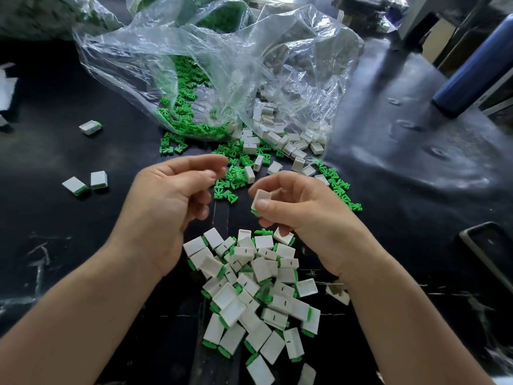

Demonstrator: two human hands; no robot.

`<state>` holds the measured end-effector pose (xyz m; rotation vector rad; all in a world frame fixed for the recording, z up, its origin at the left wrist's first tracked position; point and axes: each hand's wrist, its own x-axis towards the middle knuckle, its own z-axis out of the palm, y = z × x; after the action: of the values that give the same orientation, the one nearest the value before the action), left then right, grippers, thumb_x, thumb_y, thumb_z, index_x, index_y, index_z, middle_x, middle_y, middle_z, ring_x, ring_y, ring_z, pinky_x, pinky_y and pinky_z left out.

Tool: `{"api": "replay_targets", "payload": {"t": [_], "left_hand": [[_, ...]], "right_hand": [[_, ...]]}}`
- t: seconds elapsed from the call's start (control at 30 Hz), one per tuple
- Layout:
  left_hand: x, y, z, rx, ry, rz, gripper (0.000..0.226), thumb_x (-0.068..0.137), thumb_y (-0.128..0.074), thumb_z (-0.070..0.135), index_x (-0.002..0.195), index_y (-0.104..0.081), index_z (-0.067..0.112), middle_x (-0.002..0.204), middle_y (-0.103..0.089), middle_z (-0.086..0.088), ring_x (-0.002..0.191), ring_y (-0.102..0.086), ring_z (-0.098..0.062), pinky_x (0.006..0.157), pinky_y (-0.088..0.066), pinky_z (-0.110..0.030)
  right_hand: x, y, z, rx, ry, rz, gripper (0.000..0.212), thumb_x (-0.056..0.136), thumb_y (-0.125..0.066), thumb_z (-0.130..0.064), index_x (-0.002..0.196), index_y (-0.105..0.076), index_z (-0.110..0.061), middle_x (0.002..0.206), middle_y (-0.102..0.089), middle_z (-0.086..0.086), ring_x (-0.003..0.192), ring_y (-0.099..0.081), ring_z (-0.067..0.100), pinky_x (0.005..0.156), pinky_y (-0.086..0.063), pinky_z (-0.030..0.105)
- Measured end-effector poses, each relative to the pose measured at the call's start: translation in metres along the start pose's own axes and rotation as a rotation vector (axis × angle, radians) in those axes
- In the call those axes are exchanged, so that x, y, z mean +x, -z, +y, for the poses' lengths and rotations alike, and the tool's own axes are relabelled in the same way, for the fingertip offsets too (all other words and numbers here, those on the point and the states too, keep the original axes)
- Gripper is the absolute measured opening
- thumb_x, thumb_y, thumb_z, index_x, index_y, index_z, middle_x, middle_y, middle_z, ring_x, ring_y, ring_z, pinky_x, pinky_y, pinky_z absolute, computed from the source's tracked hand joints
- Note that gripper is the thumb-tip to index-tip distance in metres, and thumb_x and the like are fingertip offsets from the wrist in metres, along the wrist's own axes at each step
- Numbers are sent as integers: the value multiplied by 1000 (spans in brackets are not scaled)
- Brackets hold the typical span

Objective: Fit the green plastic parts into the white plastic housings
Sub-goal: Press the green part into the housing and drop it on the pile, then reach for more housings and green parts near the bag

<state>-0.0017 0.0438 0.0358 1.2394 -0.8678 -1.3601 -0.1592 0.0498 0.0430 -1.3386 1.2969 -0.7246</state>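
Observation:
My right hand (299, 207) pinches a white housing (261, 198) between thumb and fingers; a sliver of green shows at its lower edge. My left hand (172, 198) hovers beside it with fingers loosely curled and holds nothing. Loose green parts (233, 176) lie scattered on the black table just beyond both hands. Loose white housings (277, 145) spill from the bag behind them. Below my hands sits a pile of white housings with green parts fitted (255, 295).
A crumpled clear plastic bag (222, 65) holds more green parts and white housings at the back. Three fitted housings (98, 179) lie apart at the left. A dark blue bottle (477, 68) stands at the right, a dark phone-like object (491, 245) near the right edge.

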Motion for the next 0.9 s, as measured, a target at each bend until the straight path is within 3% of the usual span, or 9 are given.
{"api": "replay_targets", "payload": {"t": [0.13, 0.33, 0.47, 0.57, 0.67, 0.77, 0.9], "left_hand": [[5, 4, -1, 40, 4, 49, 27, 84, -51, -5, 78, -69, 14, 73, -69, 2, 43, -43, -2, 38, -37, -14], [7, 4, -4, 138, 0, 64, 26, 84, -53, -4, 78, -69, 17, 79, -68, 0, 46, -45, -2, 40, -38, -13], [6, 3, -5, 145, -10, 48, 27, 84, -53, -4, 77, -69, 17, 76, -68, 1, 45, -45, -1, 40, -37, -14], [5, 2, -6, 148, -5, 31, 29, 85, -53, -5, 75, -70, 17, 71, -69, 4, 45, -45, -2, 39, -37, -14], [5, 2, -7, 144, 3, 20, 31, 84, -54, -5, 72, -70, 19, 67, -69, 7, 46, -46, -2, 39, -38, -14], [4, 2, -7, 141, 5, 14, 31, 84, -55, -4, 72, -71, 19, 68, -70, 7, 47, -47, -2, 40, -39, -13], [3, 2, -7, 139, 2, 4, 29, 84, -55, -5, 75, -70, 18, 68, -70, 8, 48, -47, -2, 40, -40, -14]], "right_hand": [[-2, 2, -1, -98, 41, -18, 15, 82, -67, -12, 75, -61, -24, 59, -59, -8, 56, -55, 3, 52, -40, 15], [-4, -4, 3, -258, 15, -101, 9, 82, -67, -25, 75, -69, -21, 66, -64, -4, 66, -57, 10, 71, -52, 30], [-4, -7, 3, -321, 4, -135, 16, 84, -65, -32, 75, -70, -19, 60, -63, -3, 52, -54, 4, 51, -47, 20], [-2, -1, 3, -295, 76, 0, 16, 84, -65, -33, 73, -70, -22, 56, -62, -12, 48, -52, 0, 51, -43, 11], [7, 14, 11, -348, 122, 287, 13, 81, -68, -31, 69, -67, -25, 59, -62, -16, 56, -54, -6, 56, -43, 7], [21, 33, 24, -595, 97, 591, 7, 80, -68, -30, 87, -70, -26, 90, -64, -6, 83, -60, 7, 82, -47, 23], [33, 53, 38, -761, -38, 680, 36, 84, -65, -33, 117, -63, -20, 117, -56, 9, 111, -52, 26, 94, -39, 32]]}}
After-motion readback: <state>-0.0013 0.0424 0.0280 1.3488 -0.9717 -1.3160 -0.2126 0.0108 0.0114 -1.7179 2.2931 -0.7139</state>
